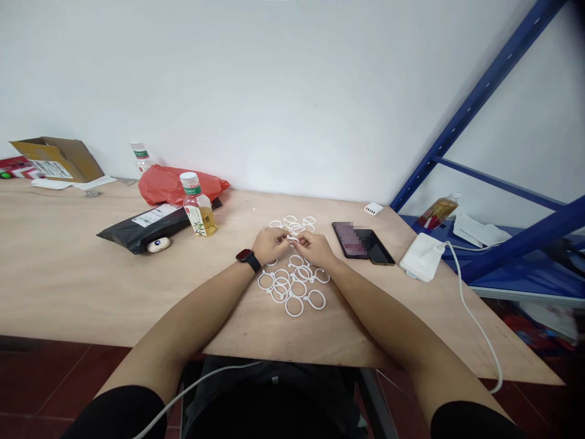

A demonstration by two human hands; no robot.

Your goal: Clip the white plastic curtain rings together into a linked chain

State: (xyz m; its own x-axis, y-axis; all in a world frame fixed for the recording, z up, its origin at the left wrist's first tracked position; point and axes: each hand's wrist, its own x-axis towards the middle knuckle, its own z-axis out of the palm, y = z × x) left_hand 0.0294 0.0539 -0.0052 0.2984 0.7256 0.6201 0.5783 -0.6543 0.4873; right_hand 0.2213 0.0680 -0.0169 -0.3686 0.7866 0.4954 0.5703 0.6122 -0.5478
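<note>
My left hand and my right hand meet over the middle of a wooden table. Both pinch one small white plastic ring between their fingertips. A black watch sits on my left wrist. Several white rings lie in a loose heap just in front of my hands, and a second small cluster of white rings lies just behind them.
Two phones and a white power bank with a cable lie at the right. A bottle of yellow drink, a black parcel, a red bag and a cardboard box sit at the left. A blue metal rack stands right.
</note>
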